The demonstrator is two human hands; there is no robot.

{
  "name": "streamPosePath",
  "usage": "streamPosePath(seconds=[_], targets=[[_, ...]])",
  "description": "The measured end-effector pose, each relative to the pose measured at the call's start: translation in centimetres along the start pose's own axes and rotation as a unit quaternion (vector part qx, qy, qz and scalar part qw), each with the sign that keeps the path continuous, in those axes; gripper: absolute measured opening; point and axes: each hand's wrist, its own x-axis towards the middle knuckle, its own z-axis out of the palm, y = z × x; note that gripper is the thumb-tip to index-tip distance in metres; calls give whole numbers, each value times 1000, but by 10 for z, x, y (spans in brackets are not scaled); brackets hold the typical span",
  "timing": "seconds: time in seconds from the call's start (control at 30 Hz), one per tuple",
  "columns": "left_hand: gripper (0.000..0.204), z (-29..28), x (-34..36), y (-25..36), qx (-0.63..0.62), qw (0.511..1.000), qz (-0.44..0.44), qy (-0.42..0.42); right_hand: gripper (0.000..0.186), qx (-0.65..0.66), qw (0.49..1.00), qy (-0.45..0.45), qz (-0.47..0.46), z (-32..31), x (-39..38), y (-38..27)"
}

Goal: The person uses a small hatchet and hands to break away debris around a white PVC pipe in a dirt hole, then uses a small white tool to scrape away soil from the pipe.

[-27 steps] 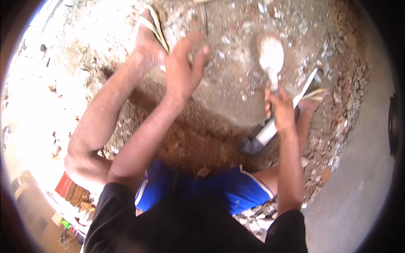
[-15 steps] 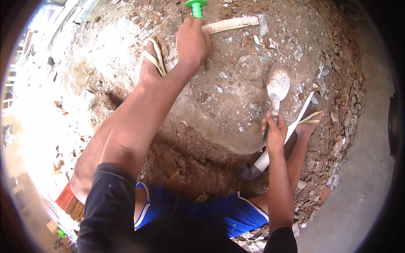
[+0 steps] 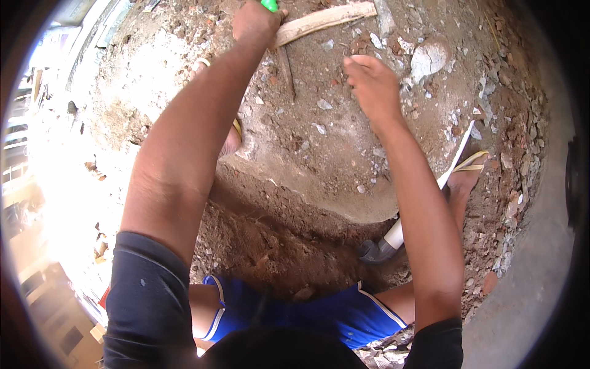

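Observation:
At the top edge my left hand (image 3: 253, 21) is closed around a green handle (image 3: 269, 5). A thin dark metal shank (image 3: 287, 74), in line with it, shows beyond a wooden bar, so it looks like a chisel. That bar seems to be the pale handle of a hammer (image 3: 326, 23), with a grey block across its right end. My right hand (image 3: 376, 89) hovers over the dirt with fingers loosely curled and apart, seemingly holding nothing; motion blurs it. Right of it, a trowel's whitish blade (image 3: 428, 59) lies on the ground, its handle mostly hidden.
A rough slab (image 3: 319, 178) strewn with chips lies ahead of me. Between it and my legs runs a dug trench (image 3: 276, 246). A white pipe (image 3: 396, 234) with a grey elbow (image 3: 376, 252) sits at its right end. Rubble (image 3: 510, 203) borders a concrete strip (image 3: 528, 277).
My right hand has let go of the trowel, now on the ground, and moved up and left. My left hand has shifted up and left along the green handle, baring the dark shank.

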Motion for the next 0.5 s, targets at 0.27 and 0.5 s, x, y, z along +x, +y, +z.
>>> streamPosePath(seconds=[0.27,0.5], targets=[[51,-4,7,-2,-14,995,64,75,68,86,990,97,56,82,85,-42],[54,-52,-33,-31,-246,936,158,194,32,284,958,-16,-30,32,36,-65]])
